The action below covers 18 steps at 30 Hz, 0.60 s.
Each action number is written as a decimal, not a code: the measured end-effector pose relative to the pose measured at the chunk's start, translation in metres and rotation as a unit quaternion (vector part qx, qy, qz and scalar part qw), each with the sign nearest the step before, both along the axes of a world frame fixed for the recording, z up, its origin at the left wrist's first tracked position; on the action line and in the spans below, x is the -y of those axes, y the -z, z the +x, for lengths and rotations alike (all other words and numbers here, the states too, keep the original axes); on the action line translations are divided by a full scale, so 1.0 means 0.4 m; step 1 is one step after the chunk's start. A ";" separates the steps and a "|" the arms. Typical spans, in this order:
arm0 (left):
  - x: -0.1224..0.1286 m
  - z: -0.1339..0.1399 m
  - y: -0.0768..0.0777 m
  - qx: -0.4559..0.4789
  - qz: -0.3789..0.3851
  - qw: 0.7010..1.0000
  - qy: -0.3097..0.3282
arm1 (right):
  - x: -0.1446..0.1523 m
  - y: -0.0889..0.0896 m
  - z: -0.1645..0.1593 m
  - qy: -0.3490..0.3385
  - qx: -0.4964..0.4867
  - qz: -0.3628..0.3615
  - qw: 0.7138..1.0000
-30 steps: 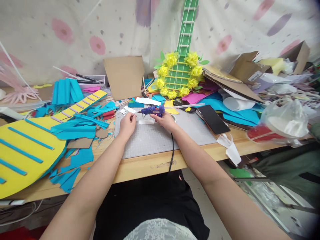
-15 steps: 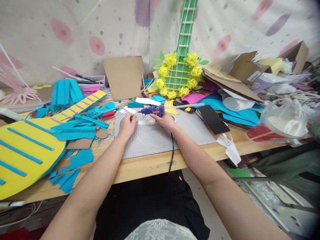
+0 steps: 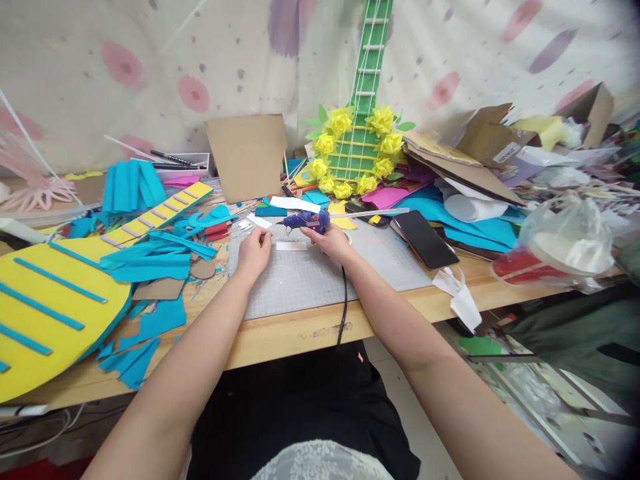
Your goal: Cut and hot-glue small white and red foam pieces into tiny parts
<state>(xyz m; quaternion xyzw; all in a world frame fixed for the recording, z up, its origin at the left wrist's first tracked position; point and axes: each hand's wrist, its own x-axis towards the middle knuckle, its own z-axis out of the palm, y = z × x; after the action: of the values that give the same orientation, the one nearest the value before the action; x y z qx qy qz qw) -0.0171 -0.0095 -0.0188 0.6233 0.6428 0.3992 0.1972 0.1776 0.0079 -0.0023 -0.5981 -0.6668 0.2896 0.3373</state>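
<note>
My right hand [image 3: 330, 243] is wrapped round a dark blue hot glue gun [image 3: 306, 220], whose clear glue stick [image 3: 373, 213] sticks out to the right. The gun's nozzle points left at my left hand [image 3: 255, 252]. My left fingers are pinched together just short of the nozzle; what they hold is too small to make out. Right behind those fingertips is a white paper strip [image 3: 259, 221], with small white bits [image 3: 245, 225] beside it. Another white strip [image 3: 291, 246] lies flat on the grey cutting mat [image 3: 300, 287] between my hands.
On the left lies a yellow guitar shape [image 3: 60, 293] among blue paper scraps [image 3: 150, 260]. A green guitar model [image 3: 357, 147] with yellow flowers stands at the back. To the right are a phone [image 3: 425, 238], a red-and-white cup [image 3: 530, 267] in plastic, and piled cardboard [image 3: 460, 163].
Almost nothing differs. Both hands and the glue gun hold nearly the same places, and the view has shifted very slightly.
</note>
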 end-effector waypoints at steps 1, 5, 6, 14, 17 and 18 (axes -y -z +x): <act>0.000 0.000 0.000 0.001 0.000 1.000 0.001 | -0.001 0.001 0.000 0.000 -0.002 0.003 1.000; 0.000 -0.001 0.001 0.003 0.004 1.000 0.005 | -0.003 0.002 0.002 -0.002 -0.005 0.003 1.000; -0.001 -0.001 0.002 0.003 0.006 1.000 0.008 | -0.003 0.001 0.003 -0.002 -0.007 0.003 1.000; -0.003 -0.005 0.004 0.006 0.020 0.999 0.024 | -0.004 0.002 0.012 -0.003 -0.030 -0.012 0.999; -0.001 -0.004 0.001 0.001 0.014 1.000 0.020 | -0.006 0.001 0.021 0.007 -0.044 -0.011 0.999; 0.000 -0.004 0.000 -0.001 0.013 1.000 0.020 | -0.006 -0.003 0.028 0.017 -0.046 -0.003 0.999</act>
<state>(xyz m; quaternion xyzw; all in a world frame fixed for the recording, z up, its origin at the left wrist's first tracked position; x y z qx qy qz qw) -0.0189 -0.0093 -0.0189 0.6389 0.6250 0.4030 0.1969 0.1887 0.0105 -0.0013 -0.5965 -0.6394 0.3129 0.3708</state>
